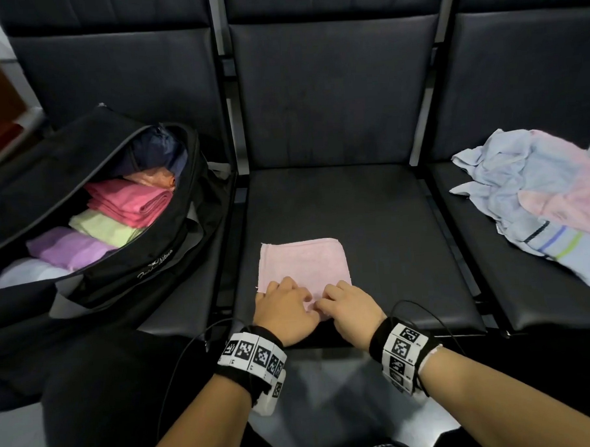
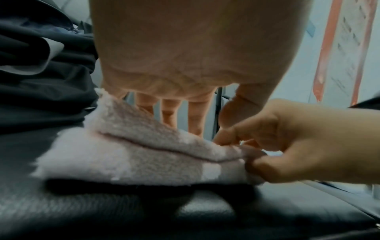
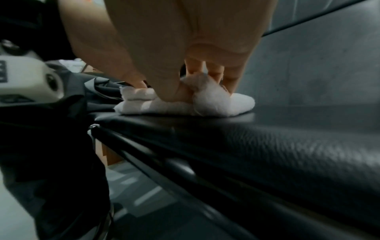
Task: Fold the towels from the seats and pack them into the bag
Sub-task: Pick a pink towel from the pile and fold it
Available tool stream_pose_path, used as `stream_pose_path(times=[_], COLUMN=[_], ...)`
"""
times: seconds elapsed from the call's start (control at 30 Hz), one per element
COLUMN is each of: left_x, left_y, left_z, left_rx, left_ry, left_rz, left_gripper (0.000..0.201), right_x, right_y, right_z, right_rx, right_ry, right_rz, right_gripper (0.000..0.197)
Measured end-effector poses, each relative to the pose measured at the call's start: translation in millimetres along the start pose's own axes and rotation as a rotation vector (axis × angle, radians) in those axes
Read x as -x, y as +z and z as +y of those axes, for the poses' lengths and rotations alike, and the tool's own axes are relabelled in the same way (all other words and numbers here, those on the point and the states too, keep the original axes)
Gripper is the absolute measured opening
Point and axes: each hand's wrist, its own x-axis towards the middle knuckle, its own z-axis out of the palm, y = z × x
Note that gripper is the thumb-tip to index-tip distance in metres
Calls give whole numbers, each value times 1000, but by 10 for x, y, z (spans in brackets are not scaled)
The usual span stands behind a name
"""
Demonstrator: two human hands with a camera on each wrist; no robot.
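both hands on pink towel, middle seat

head view: folded pink towel [image 1: 304,267] on middle seat [image 1: 406,252], both hands at its near edge. left hand [image 1: 284,311], right hand [image 1: 350,310]. open bag [image 1: 127,274] with folded towels on left seat, loose towel pile [image 1: 539,192] on right seat.

left wrist view: right grip pinches the towel's corner layers; left fingers [image 2: 195,116] straight, on top.

right wrist view: right thumb and fingers clamped on bunched towel.
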Motion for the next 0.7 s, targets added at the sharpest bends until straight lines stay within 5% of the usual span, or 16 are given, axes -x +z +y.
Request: stream_pose_path(times=[0.1, 0.23, 0.43, 0.53, 0.7], left_x=[13, -39, -131, -123, -110], left_y=[43, 73, 33, 53, 33], left_z=[10, -38, -151, -188, -301], left_rx=[-66, -149, -39, 1, -14], left_ry=[13, 2, 35, 57, 68], left_rz=[13, 113, 170, 207, 267], left_gripper=[54, 38, 33, 37, 32], right_x=[-71, -75, 42, 31, 33], right_y=[-36, -191, -82, 41, 9], right_z=[107, 194, 24, 62, 268], right_rx=[-176, -619, -356, -203, -500], right_ry=[103, 312, 135, 109, 235], right_rz=[-62, 171, 39, 47, 129], right_gripper=[32, 33, 46, 36, 28])
